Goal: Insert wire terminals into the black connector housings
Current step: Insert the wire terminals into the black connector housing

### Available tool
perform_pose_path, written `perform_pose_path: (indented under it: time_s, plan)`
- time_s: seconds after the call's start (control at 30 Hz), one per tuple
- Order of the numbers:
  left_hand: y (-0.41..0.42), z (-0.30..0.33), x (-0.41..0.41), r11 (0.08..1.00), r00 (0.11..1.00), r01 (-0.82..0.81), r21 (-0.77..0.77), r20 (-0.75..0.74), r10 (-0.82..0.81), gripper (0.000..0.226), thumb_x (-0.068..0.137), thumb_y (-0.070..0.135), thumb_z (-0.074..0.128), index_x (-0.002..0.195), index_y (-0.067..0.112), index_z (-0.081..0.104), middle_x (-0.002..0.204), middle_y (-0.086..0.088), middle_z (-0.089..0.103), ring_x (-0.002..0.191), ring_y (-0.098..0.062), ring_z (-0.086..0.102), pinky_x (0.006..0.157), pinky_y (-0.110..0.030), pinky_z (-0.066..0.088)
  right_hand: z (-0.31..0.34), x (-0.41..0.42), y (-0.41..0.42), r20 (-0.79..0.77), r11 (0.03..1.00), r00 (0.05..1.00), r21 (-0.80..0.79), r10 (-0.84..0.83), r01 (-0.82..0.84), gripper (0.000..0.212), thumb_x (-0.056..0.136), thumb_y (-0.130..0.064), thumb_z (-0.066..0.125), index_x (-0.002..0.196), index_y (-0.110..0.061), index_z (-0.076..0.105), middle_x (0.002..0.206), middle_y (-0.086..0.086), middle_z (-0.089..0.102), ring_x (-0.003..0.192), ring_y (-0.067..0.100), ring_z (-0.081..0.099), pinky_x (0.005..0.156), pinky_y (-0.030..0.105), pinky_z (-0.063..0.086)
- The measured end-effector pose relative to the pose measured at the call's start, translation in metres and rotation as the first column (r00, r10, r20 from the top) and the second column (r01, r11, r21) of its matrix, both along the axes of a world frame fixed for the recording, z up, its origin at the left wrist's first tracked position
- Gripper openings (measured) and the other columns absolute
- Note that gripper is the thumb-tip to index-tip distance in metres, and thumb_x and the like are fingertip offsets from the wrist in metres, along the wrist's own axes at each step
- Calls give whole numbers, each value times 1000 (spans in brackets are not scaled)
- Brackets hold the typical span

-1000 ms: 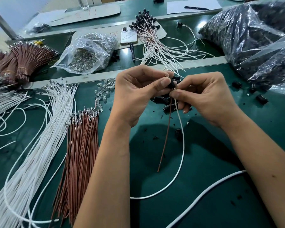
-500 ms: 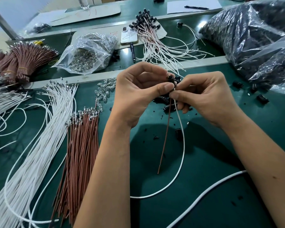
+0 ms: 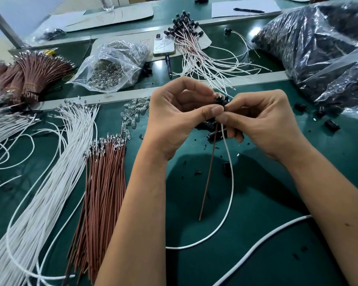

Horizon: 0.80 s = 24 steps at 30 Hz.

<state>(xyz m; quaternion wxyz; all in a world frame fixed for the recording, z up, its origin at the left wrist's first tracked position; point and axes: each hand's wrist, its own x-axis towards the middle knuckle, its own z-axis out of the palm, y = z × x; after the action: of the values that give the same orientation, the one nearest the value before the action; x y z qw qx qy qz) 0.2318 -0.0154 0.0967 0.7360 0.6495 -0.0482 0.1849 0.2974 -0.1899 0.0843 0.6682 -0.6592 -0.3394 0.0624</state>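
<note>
Small black plastic connector housing [image 3: 221, 102] is pinched between fingers of left hand [image 3: 175, 118] and right hand [image 3: 262, 120], raised above mid-worktop | thin brown wire [image 3: 208, 172] and thin white wire [image 3: 230, 178] hang straight down from it toward near edge | both hands equally close; insertion axis judged vertical.

The table [image 3: 256, 203] has a matt green mat, crossed by dull grey metal rails [image 3: 256, 77]. White wires [image 3: 39, 193] and brown wires [image 3: 103, 182] wear smooth plastic insulation and end in shiny metal terminals [image 3: 110, 141]; small clear bulbs [image 3: 134, 112] look glassy, and the housing [image 3: 221, 102] is black plastic. The bags [image 3: 116, 65] are thin, crinkled, glossy clear plastic, the phone [image 3: 163, 45] has a smooth pale case, and a matt white paper sheet [image 3: 225, 6] lies at the back.
</note>
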Motion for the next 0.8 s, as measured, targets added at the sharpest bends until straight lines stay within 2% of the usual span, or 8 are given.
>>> perform_pose_path:
  time_s: [0.2,0.37,0.47,0.6,0.73,0.8]
  plan:
    - [2,-1,1,999,999,-40,-1,12,40,29,71,-11,82,90,4,67,92,-18,75,85,-27,73,79,-37,59,0,1,-1,24,999,1000,-37,17,-16,3,90,-2,75,93,-3,76,58,2,64,48,15,58,43,27,48]
    - [1,-1,1,999,999,-36,15,17,36,32,71,-9,83,94,8,70,89,-8,76,83,-20,73,78,-31,58,0,0,-1,20,1000,1000,-16,20,-20,8,89,-4,74,97,-2,75,61,9,63,50,17,57,44,27,49]
    - [2,-1,1,999,999,-43,24,21,42,32,71,-8,84,94,9,71,89,-8,76,84,-21,72,79,-33,58,-1,0,0,32,999,999,-31,18,-17,10,91,-5,72,100,0,73,64,11,62,52,17,58,46,27,50]
    - [1,-1,1,999,999,-33,25,34,33,27,74,-9,81,93,7,71,87,-6,76,81,-18,72,78,-29,57,-2,2,-1,61,998,998,-65,11,-7,8,93,-7,74,97,1,74,63,9,62,52,18,56,46,29,49]
    - [-1,-1,1,1000,999,-15,-10,31,15,17,81,-7,76,96,1,72,84,-8,76,77,-18,71,74,-30,57,0,0,-1,40,1000,999,-26,9,-8,2,88,-13,78,89,-11,76,60,7,62,50,21,55,45,29,49]
    - [-1,-1,1,1000,999,-17,-23,26,18,15,82,-6,76,95,1,72,85,-10,75,78,-20,70,74,-32,58,0,0,-1,38,1000,999,-23,9,-8,2,87,-11,78,88,-11,76,59,7,62,49,21,54,45,29,49]
